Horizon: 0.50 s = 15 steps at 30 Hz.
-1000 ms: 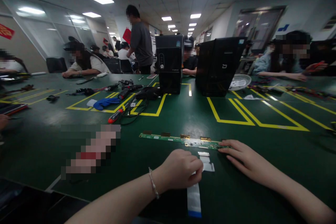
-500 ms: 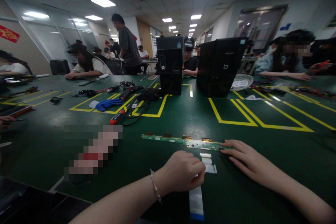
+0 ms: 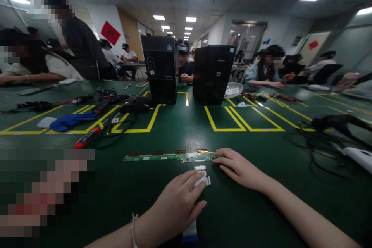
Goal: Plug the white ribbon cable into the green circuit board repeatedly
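Note:
A long narrow green circuit board lies on the dark green table in front of me. My right hand rests flat on the board's right end, fingers stretched out. A white flat ribbon cable runs from near the board toward me, its blue-tipped end close to the table edge. My left hand lies over the middle of the cable, fingers loosely extended and pressing on it. A thin bracelet sits on my left wrist.
Two black computer towers stand behind yellow floor-tape boxes. A red-handled screwdriver, blue glove and black cables lie at left; a black and white cabled device at right. Several people sit around the table.
The view has swung to the right. My left hand has unclenched from a fist into a flatter hand over the ribbon cable. My right hand stays on the board's end.

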### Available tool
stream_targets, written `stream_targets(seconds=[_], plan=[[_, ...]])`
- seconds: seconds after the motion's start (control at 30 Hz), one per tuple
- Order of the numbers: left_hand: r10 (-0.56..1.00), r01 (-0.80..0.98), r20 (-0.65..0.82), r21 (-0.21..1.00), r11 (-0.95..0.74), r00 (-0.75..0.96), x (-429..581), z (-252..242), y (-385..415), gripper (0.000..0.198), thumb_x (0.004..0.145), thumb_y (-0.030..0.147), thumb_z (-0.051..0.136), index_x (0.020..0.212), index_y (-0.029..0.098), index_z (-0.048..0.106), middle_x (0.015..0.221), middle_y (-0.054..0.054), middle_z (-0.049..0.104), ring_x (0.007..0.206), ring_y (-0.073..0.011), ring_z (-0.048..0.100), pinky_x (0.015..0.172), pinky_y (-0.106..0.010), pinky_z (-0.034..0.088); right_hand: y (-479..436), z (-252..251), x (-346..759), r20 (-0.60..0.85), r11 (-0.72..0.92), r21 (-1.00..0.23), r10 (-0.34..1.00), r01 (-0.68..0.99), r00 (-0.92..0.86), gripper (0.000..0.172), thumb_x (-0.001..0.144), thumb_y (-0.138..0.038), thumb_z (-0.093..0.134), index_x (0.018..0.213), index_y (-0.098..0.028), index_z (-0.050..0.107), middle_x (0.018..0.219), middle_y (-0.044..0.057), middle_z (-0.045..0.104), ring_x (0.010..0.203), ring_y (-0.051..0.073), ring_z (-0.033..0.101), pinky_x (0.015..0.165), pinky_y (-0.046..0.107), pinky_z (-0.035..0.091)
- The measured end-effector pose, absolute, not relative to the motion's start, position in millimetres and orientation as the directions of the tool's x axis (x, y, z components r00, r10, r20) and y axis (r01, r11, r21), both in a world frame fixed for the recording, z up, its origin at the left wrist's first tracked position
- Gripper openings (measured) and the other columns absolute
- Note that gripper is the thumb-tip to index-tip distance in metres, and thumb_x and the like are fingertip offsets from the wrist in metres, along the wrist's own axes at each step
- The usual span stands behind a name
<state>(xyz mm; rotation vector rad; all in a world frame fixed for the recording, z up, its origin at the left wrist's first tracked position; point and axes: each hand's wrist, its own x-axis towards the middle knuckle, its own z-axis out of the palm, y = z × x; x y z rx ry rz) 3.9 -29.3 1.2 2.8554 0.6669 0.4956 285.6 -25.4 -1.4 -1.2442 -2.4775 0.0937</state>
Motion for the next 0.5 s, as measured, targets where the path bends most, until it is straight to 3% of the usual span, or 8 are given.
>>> stream_targets(seconds=[0.2, 0.5], plan=[[0.487, 0.433, 0.138, 0.297, -0.851, 0.862, 5.7, -2.1, -25.7, 0.055, 0.096, 0.037, 0.052, 0.145, 0.014, 0.042, 0.152, -0.012, 0.042, 0.141, -0.0267, 0.036, 0.113, -0.046, 0.037, -21.1, -9.5, 278.0, 0.310, 0.636, -0.233, 0.766, 0.736, -0.563, 0.033, 0.097, -0.021, 0.045, 0.127, -0.022, 0.056, 0.136, 0.013, 0.051, 0.127, 0.024, 0.047, 0.104, 0.050, 0.042], [0.477, 0.448, 0.148, 0.195, -0.873, 0.866, 24.6, -4.3, -22.4, 0.046, 0.097, 0.041, 0.049, 0.132, 0.013, 0.055, 0.137, -0.014, 0.058, 0.126, -0.0304, 0.053, 0.100, -0.047, 0.048, -8.2, -14.5, 281.1, 0.327, 0.642, -0.257, 0.761, 0.722, -0.560, 0.036, 0.096, -0.020, 0.044, 0.130, -0.023, 0.054, 0.138, 0.012, 0.051, 0.127, 0.025, 0.048, 0.102, 0.049, 0.043]])
